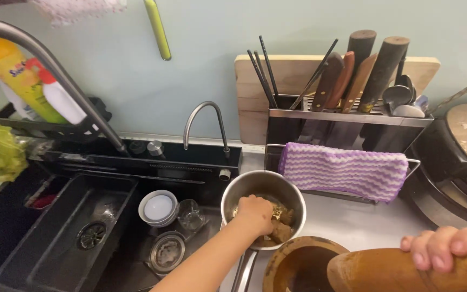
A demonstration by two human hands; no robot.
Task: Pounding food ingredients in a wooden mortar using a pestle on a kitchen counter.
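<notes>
My left hand (pixel 255 213) reaches into a steel bowl (pixel 244 186) on the counter and closes around brown, fibrous pieces of food (pixel 282 230) inside it. At the lower right, my right hand (pixel 444 249) grips a thick wooden pestle (pixel 385 270), lying nearly level. Its blunt end sits just over a wooden mortar (pixel 298 265) at the bottom edge, right in front of the bowl.
A black sink (pixel 55 238) on the left holds a white bowl (pixel 159 208), a glass (pixel 190 214) and a strainer (pixel 167 251). Two taps rise behind it. A steel rack (pixel 347 121) with knives, chopsticks and a purple striped cloth (pixel 344 170) stands behind the bowl. A dark cooker (pixel 461 162) is at the right.
</notes>
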